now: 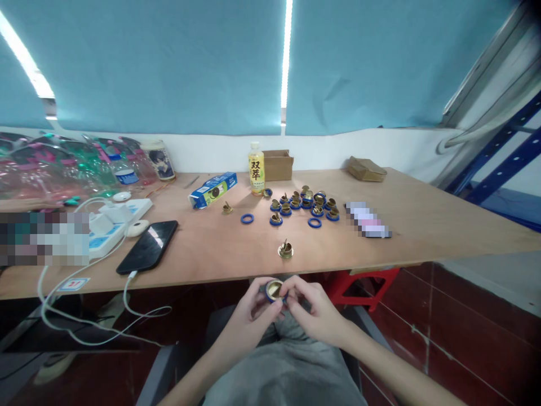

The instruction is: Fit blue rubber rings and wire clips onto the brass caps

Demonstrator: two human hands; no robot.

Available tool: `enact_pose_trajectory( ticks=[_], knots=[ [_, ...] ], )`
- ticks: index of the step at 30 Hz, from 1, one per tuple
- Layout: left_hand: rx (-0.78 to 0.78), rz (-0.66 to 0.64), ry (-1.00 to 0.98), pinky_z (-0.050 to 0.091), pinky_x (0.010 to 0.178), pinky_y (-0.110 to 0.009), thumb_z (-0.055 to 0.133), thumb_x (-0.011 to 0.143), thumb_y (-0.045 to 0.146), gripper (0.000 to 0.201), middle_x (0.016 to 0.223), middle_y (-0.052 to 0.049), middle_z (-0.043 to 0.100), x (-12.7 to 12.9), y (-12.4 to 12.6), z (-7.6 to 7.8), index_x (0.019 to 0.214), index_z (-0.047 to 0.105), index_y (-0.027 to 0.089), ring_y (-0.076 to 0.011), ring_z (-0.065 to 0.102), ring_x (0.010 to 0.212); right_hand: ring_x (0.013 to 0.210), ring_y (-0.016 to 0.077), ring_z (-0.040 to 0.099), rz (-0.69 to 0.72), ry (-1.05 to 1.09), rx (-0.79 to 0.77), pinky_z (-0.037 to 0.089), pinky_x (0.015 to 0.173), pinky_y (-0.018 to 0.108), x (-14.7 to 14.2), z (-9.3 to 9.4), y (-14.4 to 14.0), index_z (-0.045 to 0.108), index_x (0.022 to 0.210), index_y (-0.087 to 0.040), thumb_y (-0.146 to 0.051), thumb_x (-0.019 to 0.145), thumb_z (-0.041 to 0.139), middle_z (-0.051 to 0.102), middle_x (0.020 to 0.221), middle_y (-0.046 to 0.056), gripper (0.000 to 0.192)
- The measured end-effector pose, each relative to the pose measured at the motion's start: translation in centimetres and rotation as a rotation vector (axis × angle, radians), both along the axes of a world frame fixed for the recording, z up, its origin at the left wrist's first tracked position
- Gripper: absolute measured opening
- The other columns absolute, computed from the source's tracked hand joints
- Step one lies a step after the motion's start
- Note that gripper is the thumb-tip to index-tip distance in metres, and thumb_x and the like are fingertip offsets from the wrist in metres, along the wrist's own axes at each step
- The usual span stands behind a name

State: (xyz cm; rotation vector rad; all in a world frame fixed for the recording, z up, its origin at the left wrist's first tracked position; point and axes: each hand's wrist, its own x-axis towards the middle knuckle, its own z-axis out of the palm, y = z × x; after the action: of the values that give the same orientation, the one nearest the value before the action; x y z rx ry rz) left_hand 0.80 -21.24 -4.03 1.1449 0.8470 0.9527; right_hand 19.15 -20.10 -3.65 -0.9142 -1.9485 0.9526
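Over my lap, just in front of the table edge, a round brass-coloured metal fitting with a blue ring round it is held between both hands. My left hand is closed round its left side, with the thumb at the near rim. From the right, my right hand pinches the edge of the same piece with bent fingers. A similar brass fitting without a blue ring stands on the table straight ahead. Farther back is a cluster of several brass fittings, mostly with blue rings. Two loose blue rings lie near them.
On the wooden table stand a yellow drink bottle, a cardboard box and a blue carton. A black phone, a power strip and cables lie left; another phone lies right. A red stool is below.
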Motion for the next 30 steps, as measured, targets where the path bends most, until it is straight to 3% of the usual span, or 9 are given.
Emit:
enact_pose_trajectory(
  ticks=[30],
  knots=[
    [-0.007, 0.0, 0.009, 0.054, 0.081, -0.034, 0.074, 0.084, 0.044, 0.038, 0.101, -0.005, 0.069, -0.05, -0.08, 0.35, 0.11, 0.057, 0.022, -0.0201, 0.067, 0.088, 0.053, 0.009, 0.046, -0.011, -0.011, 0.002, 0.033, 0.051, 0.018, -0.14, 0.0, -0.02, 0.058, 0.094, -0.019, -0.012, 0.09, 0.05, 0.051, 0.062, -0.007, 0.012]
  ],
)
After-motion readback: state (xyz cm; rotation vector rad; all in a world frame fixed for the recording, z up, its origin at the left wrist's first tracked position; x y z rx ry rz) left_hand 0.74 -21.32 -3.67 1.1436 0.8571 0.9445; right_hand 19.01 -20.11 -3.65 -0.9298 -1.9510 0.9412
